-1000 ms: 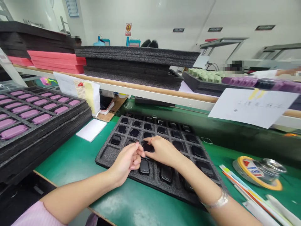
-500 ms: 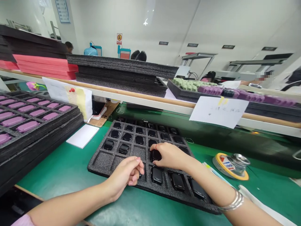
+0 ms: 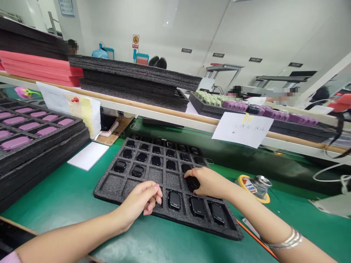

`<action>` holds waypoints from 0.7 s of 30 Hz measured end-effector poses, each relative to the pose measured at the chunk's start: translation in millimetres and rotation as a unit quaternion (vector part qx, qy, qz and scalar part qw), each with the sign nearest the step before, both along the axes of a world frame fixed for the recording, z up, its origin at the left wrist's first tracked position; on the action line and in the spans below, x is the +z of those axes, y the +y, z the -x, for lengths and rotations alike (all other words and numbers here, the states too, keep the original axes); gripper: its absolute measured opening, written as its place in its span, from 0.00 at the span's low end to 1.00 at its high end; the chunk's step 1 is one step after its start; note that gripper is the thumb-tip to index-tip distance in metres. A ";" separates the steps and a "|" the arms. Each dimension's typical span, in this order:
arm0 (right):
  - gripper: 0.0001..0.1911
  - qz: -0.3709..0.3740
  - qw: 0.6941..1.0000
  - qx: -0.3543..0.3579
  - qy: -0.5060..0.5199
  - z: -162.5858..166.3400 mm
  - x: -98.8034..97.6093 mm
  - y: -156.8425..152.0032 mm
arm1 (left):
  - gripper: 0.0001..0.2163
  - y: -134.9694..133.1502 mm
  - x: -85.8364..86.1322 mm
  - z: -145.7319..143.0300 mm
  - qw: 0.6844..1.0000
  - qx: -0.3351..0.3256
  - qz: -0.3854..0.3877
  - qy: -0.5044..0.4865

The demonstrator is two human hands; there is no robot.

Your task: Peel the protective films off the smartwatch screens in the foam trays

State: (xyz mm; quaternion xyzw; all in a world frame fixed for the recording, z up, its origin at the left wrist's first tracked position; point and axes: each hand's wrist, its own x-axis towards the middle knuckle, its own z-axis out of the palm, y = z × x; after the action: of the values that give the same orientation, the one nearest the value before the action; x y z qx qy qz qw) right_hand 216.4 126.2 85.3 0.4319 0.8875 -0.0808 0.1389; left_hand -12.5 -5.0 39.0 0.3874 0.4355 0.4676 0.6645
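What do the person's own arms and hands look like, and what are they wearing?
Both forearms are bare, and neither the left hand nor the right hand wears gloves. A pale pink sleeve shows at the bottom left corner. The right wrist wears a silver multi-strand bangle, and one right finger has a thin ring.

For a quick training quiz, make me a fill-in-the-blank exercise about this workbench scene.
The right hand touches a black device in a grey foam tray, and its wrist wears a silver ____.
Left of the left hand, the tray's corner compartment is ____.
The rim of the roll of tape on the green mat is ____.

Missing words: bangle; empty; yellow.
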 end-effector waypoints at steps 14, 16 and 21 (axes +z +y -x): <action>0.31 -0.035 0.998 -0.044 -0.017 -60.8 -11.2 3.4 | 0.22 1.4 4.5 -1.7 1.000 -0.002 0.005 0.019; 0.28 -0.061 0.997 -0.041 -0.015 -57.8 -13.2 2.5 | 0.22 1.6 4.4 -1.5 1.000 0.000 0.005 0.012; 0.24 -0.152 0.986 -0.022 0.061 -31.8 3.2 -14.6 | 0.24 1.9 2.7 -0.9 1.000 0.002 0.012 -0.007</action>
State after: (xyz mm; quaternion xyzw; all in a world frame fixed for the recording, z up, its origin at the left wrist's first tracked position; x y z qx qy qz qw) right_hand 248.1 111.6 88.5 0.4614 0.8867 0.0259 0.0152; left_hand -11.6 -3.1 41.7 0.3752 0.4371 0.4662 0.6714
